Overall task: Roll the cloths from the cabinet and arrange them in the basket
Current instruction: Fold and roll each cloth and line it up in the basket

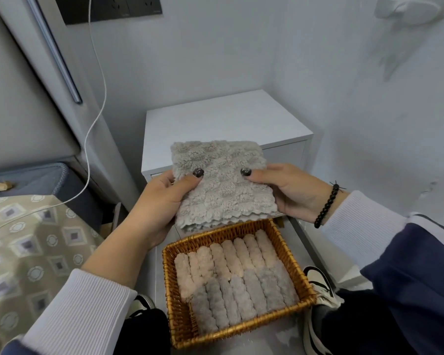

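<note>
Cloth (223, 185), grey and fluffy, is held flat in the middle of the frame, above the far rim of the wicker basket (303, 283) and in front of the white cabinet (223, 119). The left hand (162, 203) grips its left edge, thumb on top and fingers under it; the right hand (287, 190) pinches the right edge in the same way. The cloth seems folded in several layers, though the lower edge is not clear enough to count them. In the basket, at lower centre, a row of pink rolls (228, 257) lies beside a row of grey rolls (244, 298), touching each other. I judge that the step in hand is to start rolling this cloth. The next move calls for turning one edge inward tightly and evenly, then finding a free place, probably at the basket's near left corner.
</note>
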A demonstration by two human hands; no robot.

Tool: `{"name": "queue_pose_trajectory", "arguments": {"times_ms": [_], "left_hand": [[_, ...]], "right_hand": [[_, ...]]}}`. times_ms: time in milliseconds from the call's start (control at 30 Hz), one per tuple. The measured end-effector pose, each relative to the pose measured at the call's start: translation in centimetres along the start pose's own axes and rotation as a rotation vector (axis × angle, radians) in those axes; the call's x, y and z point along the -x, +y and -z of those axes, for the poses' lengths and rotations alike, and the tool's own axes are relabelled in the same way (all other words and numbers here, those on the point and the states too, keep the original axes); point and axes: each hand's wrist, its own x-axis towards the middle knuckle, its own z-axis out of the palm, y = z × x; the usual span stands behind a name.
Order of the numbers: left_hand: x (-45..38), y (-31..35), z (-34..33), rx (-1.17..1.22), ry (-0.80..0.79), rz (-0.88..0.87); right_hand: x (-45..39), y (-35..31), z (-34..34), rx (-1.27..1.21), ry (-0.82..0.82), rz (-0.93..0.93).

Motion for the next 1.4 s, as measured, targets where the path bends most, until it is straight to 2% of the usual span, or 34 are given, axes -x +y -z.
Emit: {"name": "queue_pose_trajectory", "arguments": {"times_ms": [100, 233, 433, 633, 900, 1000, 1067, 1167, 1267, 1400], "left_hand": [[0.3, 0.0, 0.1, -0.11, -0.064, 0.058], [0.5, 0.4, 0.8, -0.032, -0.111, 0.12], [1.2, 0.9, 1.6, 0.22, -0.279, 0.076], [1.7, 1.4, 2.4, 0.266, -0.473, -0.02], [1.5, 1.7, 3.1, 0.306, -0.464, -0.031], [1.5, 1.9, 3.3, 0.204, -0.476, 0.001], [1.4, 1.6, 3.2, 0.059, -0.389, 0.017], [1.1, 0.7, 3.2, -0.198, -0.308, -0.036], [0.9, 0.2, 3.6, -0.356, -0.343, -0.094], [1.0, 0.1, 4.1, -0.475, -0.343, -0.081]], "right_hand": [[-0.2, -0.2, 0.5, 0.02, 0.042, -0.013], [-0.2, -0.5, 0.7, 0.0, 0.086, -0.018], [0.2, -1.0, 1.0, -0.116, -0.101, 0.027], [0.3, -1.7, 0.8, -0.183, -0.138, 0.132], [0.3, -1.9, 0.5, -0.185, -0.219, 0.135], [0.0, -1.4, 0.7, -0.009, -0.15, 0.111], [0.0, -1.3, 0.7, 0.087, -0.12, 0.085], [-0.2, -0.8, 0.6, 0.395, -0.149, 0.094], [-0.6, -0.3, 0.2, 0.737, -0.154, 0.086], [-1.3, 0.3, -0.9, 0.936, -0.257, -0.01]]}}
